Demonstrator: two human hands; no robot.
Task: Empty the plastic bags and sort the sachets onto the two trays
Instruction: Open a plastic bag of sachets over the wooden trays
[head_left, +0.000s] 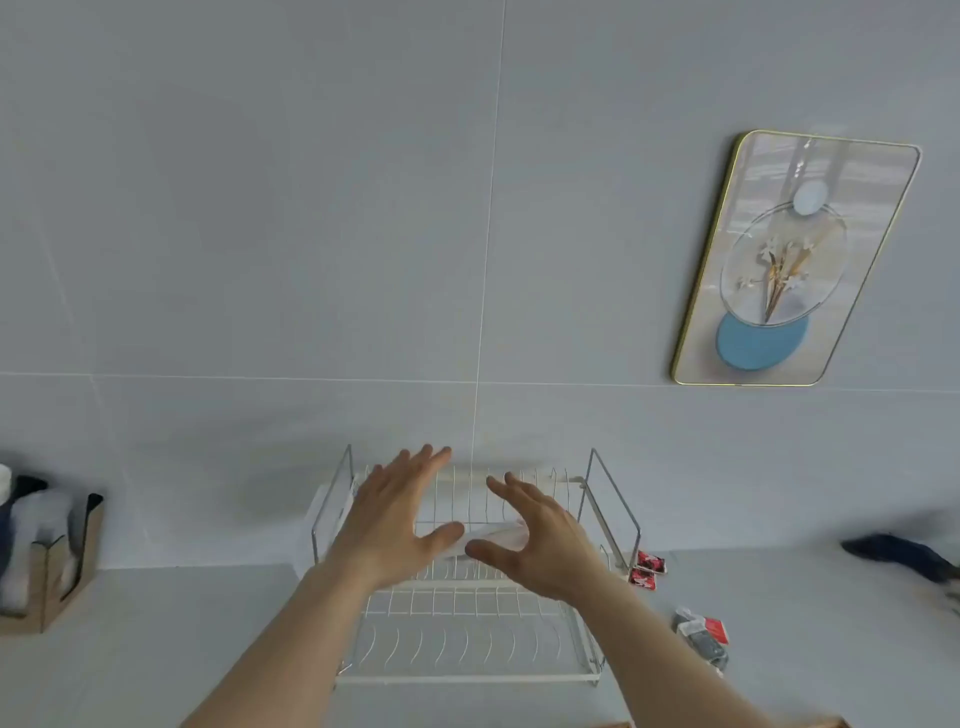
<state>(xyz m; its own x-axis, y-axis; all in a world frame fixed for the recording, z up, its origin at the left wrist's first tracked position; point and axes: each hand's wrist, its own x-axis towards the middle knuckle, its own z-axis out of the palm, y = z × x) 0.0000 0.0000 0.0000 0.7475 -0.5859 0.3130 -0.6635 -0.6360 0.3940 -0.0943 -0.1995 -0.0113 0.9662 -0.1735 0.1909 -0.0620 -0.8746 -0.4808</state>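
Note:
A white wire rack (470, 623) with two tiers stands on the counter against the wall. My left hand (400, 519) and my right hand (540, 540) hover over its upper tier, fingers spread, palms facing each other. A thin clear plastic bag or wrapper (493, 538) lies blurred between the thumbs; I cannot tell whether either thumb touches it. Two red sachets (647, 569) lie on the counter by the rack's right end. A clear bag with red and dark sachets (704, 636) lies further right and nearer me.
A brown cardboard box (49, 561) holding white and dark items sits at the left edge. A dark blurred object (904, 556) lies at the far right. A framed picture (789, 260) hangs on the tiled wall. Wooden edges (826, 722) show at the bottom.

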